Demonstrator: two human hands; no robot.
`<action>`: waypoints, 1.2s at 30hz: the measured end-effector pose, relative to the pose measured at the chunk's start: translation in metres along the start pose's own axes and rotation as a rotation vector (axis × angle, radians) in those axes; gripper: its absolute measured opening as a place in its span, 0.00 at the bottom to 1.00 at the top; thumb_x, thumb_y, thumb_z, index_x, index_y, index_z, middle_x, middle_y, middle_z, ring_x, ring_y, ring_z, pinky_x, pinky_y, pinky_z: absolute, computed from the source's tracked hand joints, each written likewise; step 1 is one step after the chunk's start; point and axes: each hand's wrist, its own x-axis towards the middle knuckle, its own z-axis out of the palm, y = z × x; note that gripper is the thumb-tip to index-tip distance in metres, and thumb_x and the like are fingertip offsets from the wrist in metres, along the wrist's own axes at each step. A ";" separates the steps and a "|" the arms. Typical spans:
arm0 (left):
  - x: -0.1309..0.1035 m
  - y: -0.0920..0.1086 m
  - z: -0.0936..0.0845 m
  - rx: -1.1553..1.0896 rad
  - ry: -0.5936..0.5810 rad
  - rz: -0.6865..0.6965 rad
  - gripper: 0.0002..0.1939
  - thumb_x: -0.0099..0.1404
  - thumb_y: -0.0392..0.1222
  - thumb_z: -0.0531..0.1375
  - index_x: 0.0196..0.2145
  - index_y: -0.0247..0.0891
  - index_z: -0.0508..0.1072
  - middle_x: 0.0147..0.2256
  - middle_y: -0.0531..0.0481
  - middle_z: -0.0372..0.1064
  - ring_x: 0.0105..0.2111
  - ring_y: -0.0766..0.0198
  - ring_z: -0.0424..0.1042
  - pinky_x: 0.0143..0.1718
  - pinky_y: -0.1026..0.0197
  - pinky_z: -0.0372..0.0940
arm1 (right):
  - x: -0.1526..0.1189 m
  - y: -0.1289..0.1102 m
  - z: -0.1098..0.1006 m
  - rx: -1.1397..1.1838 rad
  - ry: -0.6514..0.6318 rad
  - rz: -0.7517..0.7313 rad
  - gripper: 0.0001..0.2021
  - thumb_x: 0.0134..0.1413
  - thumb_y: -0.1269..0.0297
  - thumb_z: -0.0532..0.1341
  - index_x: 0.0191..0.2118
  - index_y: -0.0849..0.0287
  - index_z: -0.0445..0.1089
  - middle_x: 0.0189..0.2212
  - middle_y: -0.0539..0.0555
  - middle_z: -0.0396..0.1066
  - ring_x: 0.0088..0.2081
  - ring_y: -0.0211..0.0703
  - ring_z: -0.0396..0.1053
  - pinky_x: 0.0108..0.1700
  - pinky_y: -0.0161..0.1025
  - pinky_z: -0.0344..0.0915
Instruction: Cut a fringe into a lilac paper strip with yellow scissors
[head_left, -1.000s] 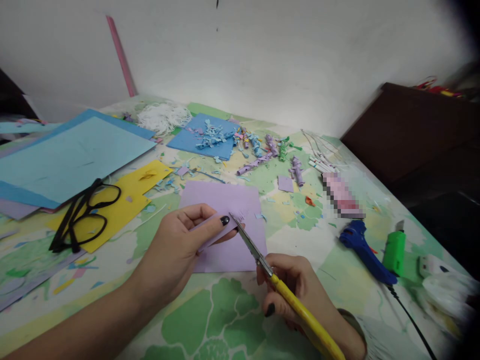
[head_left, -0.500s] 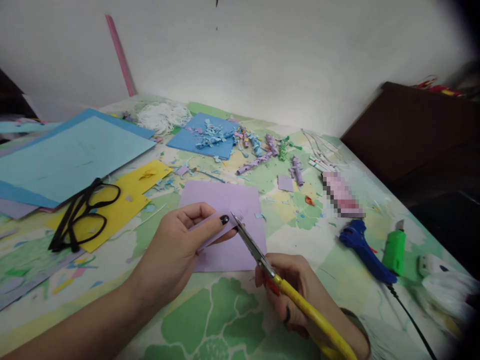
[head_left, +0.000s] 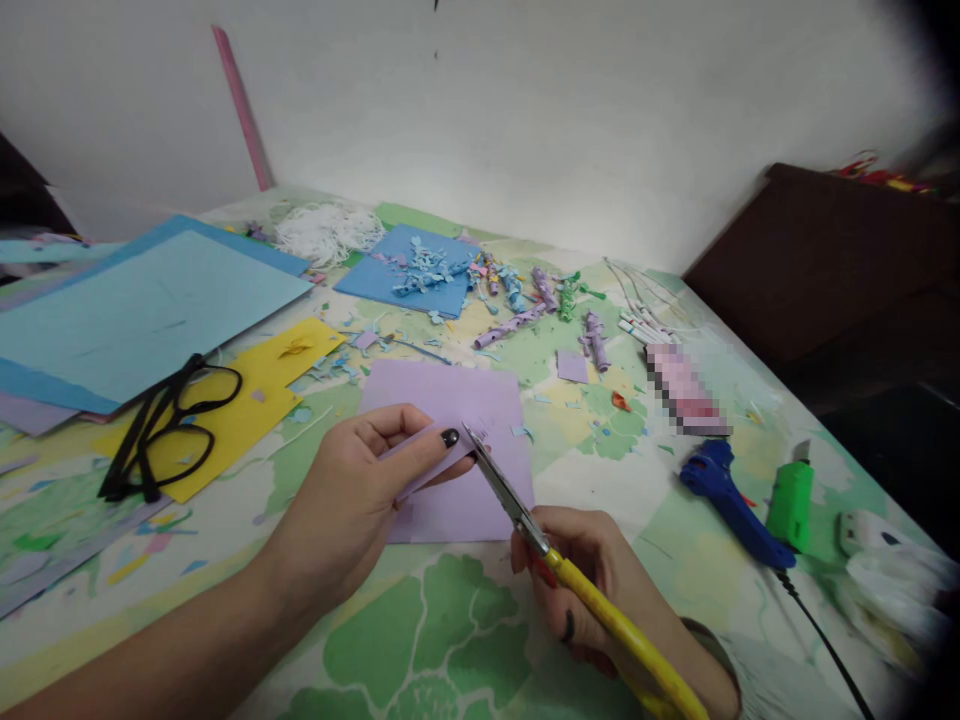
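Note:
Between the thumb and fingers of my left hand is a narrow folded strip of purple paper. My right hand holds yellow-handled scissors, whose blades point up and left and meet the strip's right end beside my left thumb. The blades look nearly closed. Below both hands a larger purple sheet lies flat on the patterned tablecloth. Parts of my right fingers are hidden behind the scissor handles.
Black glasses lie on yellow paper at left, near large blue sheets. Curled paper pieces and scraps are scattered behind. At right are a blue glue gun, a green cutter and a blurred pink object.
The view has shifted very slightly. My right hand and the scissor handles have moved a little; the strip and my left hand look almost the same.

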 end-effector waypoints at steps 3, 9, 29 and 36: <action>0.000 0.001 0.001 0.001 -0.010 0.000 0.08 0.54 0.37 0.68 0.21 0.35 0.75 0.25 0.53 0.73 0.30 0.68 0.73 0.40 0.67 0.71 | 0.000 0.001 -0.001 0.015 -0.004 -0.001 0.23 0.38 0.50 0.73 0.30 0.61 0.65 0.14 0.40 0.56 0.14 0.26 0.49 0.12 0.25 0.46; 0.000 0.001 0.001 -0.012 -0.004 -0.004 0.09 0.54 0.36 0.68 0.20 0.35 0.74 0.24 0.54 0.72 0.30 0.69 0.74 0.39 0.67 0.72 | 0.000 0.002 -0.001 -0.026 0.002 -0.006 0.22 0.39 0.49 0.72 0.30 0.61 0.65 0.14 0.40 0.54 0.14 0.26 0.48 0.13 0.26 0.43; -0.001 0.002 0.002 -0.035 -0.022 -0.001 0.08 0.55 0.36 0.68 0.21 0.35 0.75 0.24 0.54 0.74 0.31 0.68 0.75 0.40 0.67 0.72 | 0.004 0.000 0.002 -0.029 0.073 -0.006 0.27 0.33 0.42 0.73 0.25 0.60 0.64 0.15 0.40 0.51 0.16 0.27 0.46 0.13 0.27 0.42; 0.000 0.002 0.001 -0.027 -0.012 -0.005 0.08 0.53 0.37 0.69 0.20 0.34 0.75 0.23 0.54 0.73 0.30 0.68 0.74 0.39 0.67 0.72 | 0.003 0.000 0.004 -0.026 0.069 0.000 0.28 0.32 0.41 0.72 0.26 0.60 0.64 0.15 0.40 0.54 0.14 0.26 0.49 0.12 0.26 0.45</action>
